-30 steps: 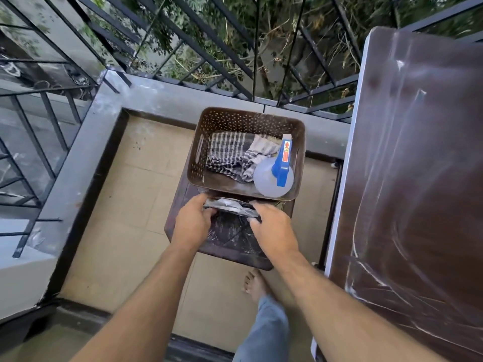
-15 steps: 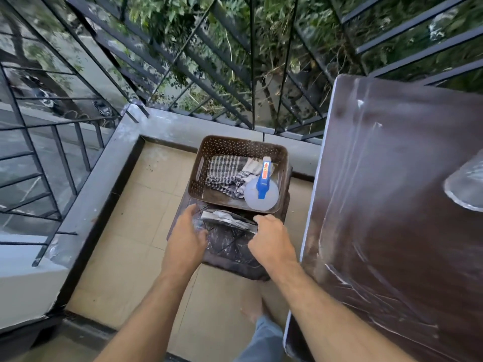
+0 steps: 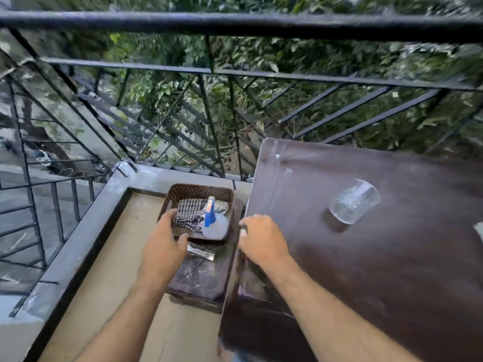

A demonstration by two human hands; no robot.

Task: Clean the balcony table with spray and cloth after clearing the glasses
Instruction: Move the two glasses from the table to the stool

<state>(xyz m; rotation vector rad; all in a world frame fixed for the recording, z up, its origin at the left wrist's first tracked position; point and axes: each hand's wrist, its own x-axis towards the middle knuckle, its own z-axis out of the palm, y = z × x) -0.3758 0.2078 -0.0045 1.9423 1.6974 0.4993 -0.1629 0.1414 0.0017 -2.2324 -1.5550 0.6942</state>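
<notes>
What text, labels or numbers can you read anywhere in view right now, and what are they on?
Nothing can be read.
Spray bottle in the brown basket: a red-orange label patch near the top of its blue sprayer, too blurred to read.
Glass on the table: no print visible.

I see the brown table (image 3: 366, 270) mostly bare; only one glass (image 3: 354, 201) lies on its side there. To its left, the basket (image 3: 201, 190) is crowded by checked cloth (image 3: 189, 214) and spray bottle (image 3: 213, 223). The railing (image 3: 235, 24) blocks beyond.
</notes>
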